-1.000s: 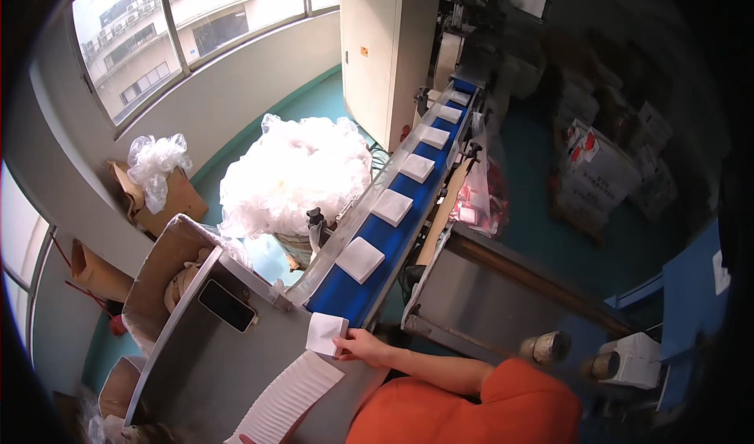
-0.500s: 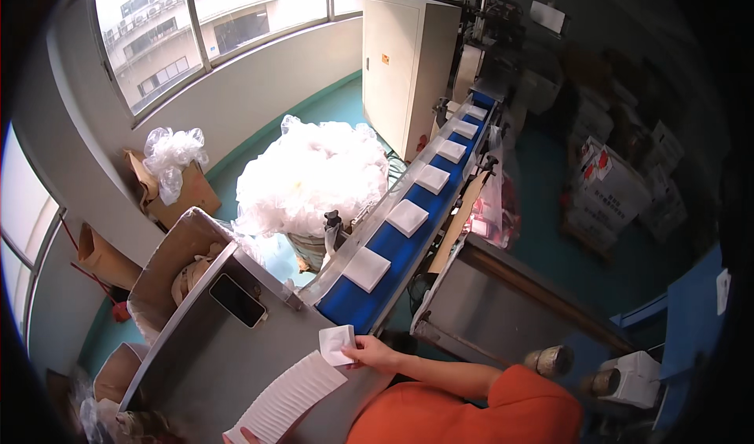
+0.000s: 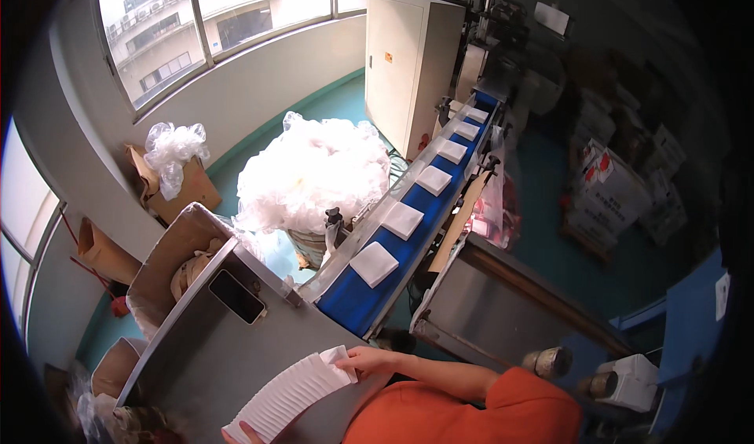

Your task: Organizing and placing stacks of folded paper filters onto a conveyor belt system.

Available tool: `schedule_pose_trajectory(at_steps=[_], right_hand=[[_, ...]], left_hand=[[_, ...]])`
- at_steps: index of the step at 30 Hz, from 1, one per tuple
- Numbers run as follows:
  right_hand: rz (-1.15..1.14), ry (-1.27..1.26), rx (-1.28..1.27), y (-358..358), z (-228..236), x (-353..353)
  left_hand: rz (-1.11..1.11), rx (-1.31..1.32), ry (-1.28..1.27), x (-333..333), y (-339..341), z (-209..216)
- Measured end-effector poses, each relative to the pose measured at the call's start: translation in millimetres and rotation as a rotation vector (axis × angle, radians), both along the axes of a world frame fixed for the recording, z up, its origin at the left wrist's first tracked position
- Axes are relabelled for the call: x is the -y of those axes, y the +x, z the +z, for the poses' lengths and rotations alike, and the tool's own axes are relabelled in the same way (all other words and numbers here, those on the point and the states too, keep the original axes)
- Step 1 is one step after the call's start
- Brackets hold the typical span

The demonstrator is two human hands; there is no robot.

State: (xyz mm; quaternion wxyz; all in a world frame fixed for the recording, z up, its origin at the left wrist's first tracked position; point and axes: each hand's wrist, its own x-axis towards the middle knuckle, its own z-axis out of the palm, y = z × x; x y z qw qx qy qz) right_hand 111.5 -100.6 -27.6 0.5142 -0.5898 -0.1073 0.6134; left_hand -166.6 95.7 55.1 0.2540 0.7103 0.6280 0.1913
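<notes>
A long row of folded white paper napkins, standing on edge side by side, lies slightly curved on the grey metal table. At its end nearer the belt, my right hand pinches a folded napkin between thumb and fingers. My left hand grips the opposite end of the row, low in the picture; most of it is cut off by the lower edge. Just beyond the table runs a blue conveyor belt. Several napkins lie flat and spaced apart along it, the closest being a white square.
A black phone lies near the table's raised left edge. Beyond that edge stands an open carton. Left of the belt is a big heap of clear plastic film. A grey metal surface stands right of the belt, and a pale cabinet farther back.
My right hand has come down slightly, from holding a single napkin apart to the row's end. The nearest napkins on the belt lie at slightly different spots and angles.
</notes>
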Motion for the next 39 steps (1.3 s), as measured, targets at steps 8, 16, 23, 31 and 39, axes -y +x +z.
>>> schedule_pose_trajectory(at_steps=[8, 16, 23, 31, 39], right_hand=[[-0.059, -0.026, 0.404, -1, 36, -18], [-0.127, 0.056, -0.228, -6, -5, -14], [-0.403, 0.047, -0.124, 4, -8, -1], [-0.082, 0.095, 0.109, -17, 7, -30], [-0.473, 0.062, -0.136, 7, -32, -2]], left_hand=[[-0.031, -0.012, -0.021, 3, 12, -2], [-0.023, 0.047, 0.073, 1, 12, -9], [-0.004, 0.037, -0.019, 6, 11, -2], [-0.022, -0.016, -0.094, 13, 17, 2], [-0.035, 0.007, -0.081, 10, 13, 2]])
